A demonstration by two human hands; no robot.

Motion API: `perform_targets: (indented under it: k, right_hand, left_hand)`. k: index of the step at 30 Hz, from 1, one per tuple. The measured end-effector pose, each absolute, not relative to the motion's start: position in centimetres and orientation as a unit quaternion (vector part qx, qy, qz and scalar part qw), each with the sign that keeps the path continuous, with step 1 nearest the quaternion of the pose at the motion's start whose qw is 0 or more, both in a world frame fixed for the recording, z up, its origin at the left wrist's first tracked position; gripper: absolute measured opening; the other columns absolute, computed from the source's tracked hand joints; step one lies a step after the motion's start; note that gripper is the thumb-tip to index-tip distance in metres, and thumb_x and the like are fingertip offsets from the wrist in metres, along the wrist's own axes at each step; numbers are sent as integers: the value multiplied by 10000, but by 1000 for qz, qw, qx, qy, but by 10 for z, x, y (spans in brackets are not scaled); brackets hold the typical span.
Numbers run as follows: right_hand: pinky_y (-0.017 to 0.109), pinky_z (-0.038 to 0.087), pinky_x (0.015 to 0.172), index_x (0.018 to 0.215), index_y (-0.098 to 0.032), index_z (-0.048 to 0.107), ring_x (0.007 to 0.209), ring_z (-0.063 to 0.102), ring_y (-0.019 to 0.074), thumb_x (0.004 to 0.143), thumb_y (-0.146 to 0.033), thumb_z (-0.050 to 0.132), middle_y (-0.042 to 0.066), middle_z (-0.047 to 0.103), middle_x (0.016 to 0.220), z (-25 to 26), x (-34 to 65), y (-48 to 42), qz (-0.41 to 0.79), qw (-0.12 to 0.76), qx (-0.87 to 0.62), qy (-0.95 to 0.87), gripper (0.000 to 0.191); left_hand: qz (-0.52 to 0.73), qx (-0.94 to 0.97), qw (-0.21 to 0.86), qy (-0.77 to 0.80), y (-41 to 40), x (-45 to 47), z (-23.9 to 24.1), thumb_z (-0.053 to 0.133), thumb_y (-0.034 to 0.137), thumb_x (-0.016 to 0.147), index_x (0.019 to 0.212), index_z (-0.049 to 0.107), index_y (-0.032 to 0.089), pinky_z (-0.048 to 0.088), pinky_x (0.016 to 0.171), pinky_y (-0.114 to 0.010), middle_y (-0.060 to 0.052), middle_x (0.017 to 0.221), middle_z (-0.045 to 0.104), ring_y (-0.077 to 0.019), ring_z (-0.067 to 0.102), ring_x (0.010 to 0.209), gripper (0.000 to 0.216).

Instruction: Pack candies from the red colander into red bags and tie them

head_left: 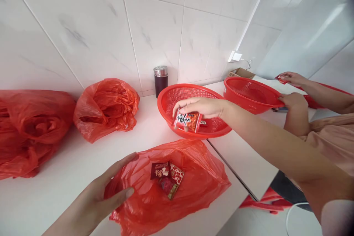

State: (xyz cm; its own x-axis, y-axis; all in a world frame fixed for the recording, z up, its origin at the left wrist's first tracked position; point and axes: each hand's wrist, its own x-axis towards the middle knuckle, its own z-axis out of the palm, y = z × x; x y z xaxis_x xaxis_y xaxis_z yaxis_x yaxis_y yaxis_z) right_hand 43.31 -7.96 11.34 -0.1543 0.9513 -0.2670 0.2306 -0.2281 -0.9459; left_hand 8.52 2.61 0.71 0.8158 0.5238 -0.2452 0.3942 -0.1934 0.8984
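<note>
My left hand [105, 191] grips the rim of a red plastic bag [193, 188] lying open on the white counter, thumb and fingers pinching the edge. Inside the bag lie a few small red snack packets [166, 177]. My right hand [201, 107] reaches out over a red mesh basket [171, 97] and is closed on a red-and-white snack packet [187, 121], held just above the basket's inside. A small packet [203, 122] sits in the basket beside it.
Two more bunched red bags [106, 108] [30, 129] lie at the left against the tiled wall. A dark jar with a metal lid [160, 80] stands behind the basket. Another person at the right holds a second red basket [249, 94] with one hand [294, 100].
</note>
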Motion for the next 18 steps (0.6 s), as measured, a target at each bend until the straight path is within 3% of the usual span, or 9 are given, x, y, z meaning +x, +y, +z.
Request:
perform_targets:
  k: [4,11,13,15,18]
  right_hand:
    - [241,526,741,1075,-181,604,830,673,129,957,-197,471,57,699,1018,111,369,-97,564,257,-540,-570,178]
    - [256,513,684,1204,-260,536,837,669,160,953,-204,429,43,687,1086,104,394,-90,266,243,-727,-584,278]
    - [289,494,767,1241,-267,539,955,651,205,903,-235,536,61,657,1173,95,427,-85,178,120,-782,-585,340]
    - [322,480,790,1333,-258,503,1028,630,263,807,-255,665,99,612,1257,81,455,-83,176,-48,-813,-553,550]
    - [323,483,718,1320,-219,539,967,647,290,677,-227,772,110,647,1171,59,478,-84,211,-129,-817,-521,684]
  left_hand:
    - [43,750,590,297,21,88,16,636,458,861,1468,369,429,512,1023,-329,47,1519,458,-272,500,1330,664]
    - [47,779,549,300,22,86,19,624,474,866,1458,364,465,460,1067,-311,79,1535,432,-235,473,1355,646]
    - [52,789,539,289,23,86,18,620,469,870,1456,357,480,448,1077,-309,92,1545,413,-222,476,1353,642]
    - [55,795,531,286,25,85,16,620,473,869,1456,355,480,452,1072,-309,92,1550,406,-222,471,1357,645]
    - [48,792,534,292,28,86,13,609,479,874,1469,342,467,479,1049,-324,75,1545,417,-240,477,1354,652]
